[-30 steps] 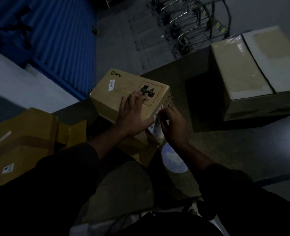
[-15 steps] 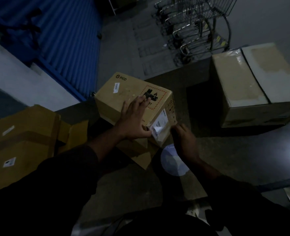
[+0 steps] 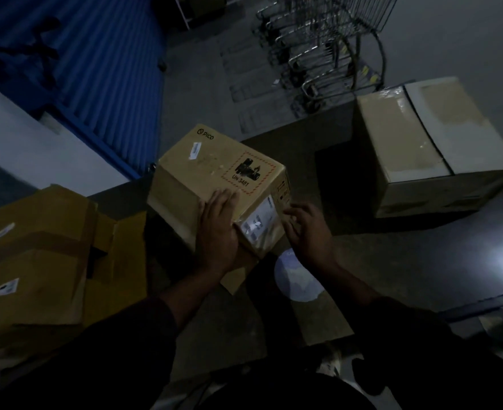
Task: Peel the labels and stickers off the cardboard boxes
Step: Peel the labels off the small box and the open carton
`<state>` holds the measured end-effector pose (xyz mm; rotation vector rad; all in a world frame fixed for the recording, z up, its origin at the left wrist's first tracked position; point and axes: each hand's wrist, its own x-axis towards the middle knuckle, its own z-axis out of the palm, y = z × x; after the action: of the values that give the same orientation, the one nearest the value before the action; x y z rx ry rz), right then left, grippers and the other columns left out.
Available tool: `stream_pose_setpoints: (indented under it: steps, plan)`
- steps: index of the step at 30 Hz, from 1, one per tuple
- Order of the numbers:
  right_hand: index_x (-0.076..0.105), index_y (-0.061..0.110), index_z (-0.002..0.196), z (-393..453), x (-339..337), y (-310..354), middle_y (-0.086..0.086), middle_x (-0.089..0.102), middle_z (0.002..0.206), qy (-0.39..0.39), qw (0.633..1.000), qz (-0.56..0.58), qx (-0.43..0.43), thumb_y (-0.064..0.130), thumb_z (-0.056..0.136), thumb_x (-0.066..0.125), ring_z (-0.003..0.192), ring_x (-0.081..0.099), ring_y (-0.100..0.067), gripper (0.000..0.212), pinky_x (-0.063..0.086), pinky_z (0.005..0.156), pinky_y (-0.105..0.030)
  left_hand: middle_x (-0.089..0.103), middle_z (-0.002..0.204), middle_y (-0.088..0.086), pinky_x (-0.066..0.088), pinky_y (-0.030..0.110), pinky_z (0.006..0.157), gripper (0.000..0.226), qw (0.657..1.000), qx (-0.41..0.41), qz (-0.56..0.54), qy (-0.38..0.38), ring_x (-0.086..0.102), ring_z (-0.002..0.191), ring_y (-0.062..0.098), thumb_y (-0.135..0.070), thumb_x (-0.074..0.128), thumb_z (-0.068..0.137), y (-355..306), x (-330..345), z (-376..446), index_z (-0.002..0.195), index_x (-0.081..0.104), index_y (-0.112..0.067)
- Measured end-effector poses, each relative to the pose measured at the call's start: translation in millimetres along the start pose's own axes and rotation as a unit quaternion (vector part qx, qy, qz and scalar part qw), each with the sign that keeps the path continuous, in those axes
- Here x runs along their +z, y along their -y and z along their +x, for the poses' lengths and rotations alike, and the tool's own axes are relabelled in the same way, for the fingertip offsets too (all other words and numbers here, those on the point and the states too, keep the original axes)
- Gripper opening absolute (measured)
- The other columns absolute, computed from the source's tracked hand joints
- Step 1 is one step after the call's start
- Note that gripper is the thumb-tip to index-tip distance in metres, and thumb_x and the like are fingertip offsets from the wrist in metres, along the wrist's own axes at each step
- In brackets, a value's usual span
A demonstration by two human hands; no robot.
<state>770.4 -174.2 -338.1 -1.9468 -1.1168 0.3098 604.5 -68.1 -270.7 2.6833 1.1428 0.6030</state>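
A small brown cardboard box [image 3: 208,170] marked PICO sits tilted in the middle of the view. Its top carries a red-dashed UN 3481 sticker [image 3: 248,171] and a small white barcode sticker [image 3: 194,150]. A white shipping label [image 3: 259,220] covers the near end face, partly lifted at its lower corner. My left hand [image 3: 216,232] lies flat on the box's near top edge, fingers straight. My right hand [image 3: 309,232] hovers just right of the label with fingers loosely curled, holding nothing that I can see.
A stack of cardboard boxes [image 3: 37,261] with small white labels stands at the left. A large pale box [image 3: 421,143] rests at the right on the dark floor. Metal trolleys [image 3: 327,48] are at the back, a blue corrugated shutter [image 3: 102,60] at the upper left.
My left hand slid down from the hazard sticker to the box's near edge. My right hand let go of the label and moved to the right of the box's end face.
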Motion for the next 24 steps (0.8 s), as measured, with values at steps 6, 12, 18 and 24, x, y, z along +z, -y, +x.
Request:
stream_pose_setpoints:
  steps: [6,12,18,24]
  plan:
    - [0.039,0.023,0.148,13.9,-2.9,33.8,0.001,0.030,0.159,-0.025,0.999,0.046,-0.006,0.051,0.092,0.061,0.143,0.030,-0.014,0.067,0.025,0.108,-0.025,0.063,0.132,0.007,0.040,0.045,0.111,0.050,0.996,0.029,-0.051,-0.068,0.054,0.128,0.023,-0.021,0.035,0.088,4.7,-47.7,29.9,0.126,0.066,-0.012]
    - [0.025,0.033,0.153,25.3,-30.4,71.0,0.007,0.040,0.152,-0.073,0.980,0.183,-0.029,0.050,0.089,0.066,0.134,0.042,-0.005,0.078,0.043,0.102,-0.032,0.075,0.099,-0.006,0.058,0.032,0.080,0.023,0.992,-0.030,-0.116,-0.048,0.070,0.089,0.009,-0.014,0.062,0.086,-21.8,-148.0,98.3,0.101,0.077,-0.024]
    - [0.037,0.038,0.141,32.7,-74.2,103.1,0.013,0.063,0.125,-0.085,0.986,0.133,-0.043,0.057,0.088,0.061,0.108,0.064,-0.008,0.061,0.053,0.090,-0.033,0.071,0.092,-0.007,0.047,0.015,0.068,0.017,0.995,-0.021,-0.091,0.036,0.066,0.083,0.004,-0.018,0.068,0.087,-34.8,-196.4,132.6,0.100,0.076,-0.023]
    - [0.036,0.028,0.128,4.5,-68.6,104.1,0.009,0.062,0.108,-0.092,0.988,0.110,0.061,0.064,0.085,0.060,0.090,0.063,-0.012,0.060,0.050,0.079,-0.032,0.073,0.081,-0.006,0.055,0.024,0.073,0.009,0.984,-0.077,-0.159,0.001,0.069,0.077,0.009,-0.019,0.073,0.076,-37.5,-154.1,127.1,0.073,0.069,-0.027]
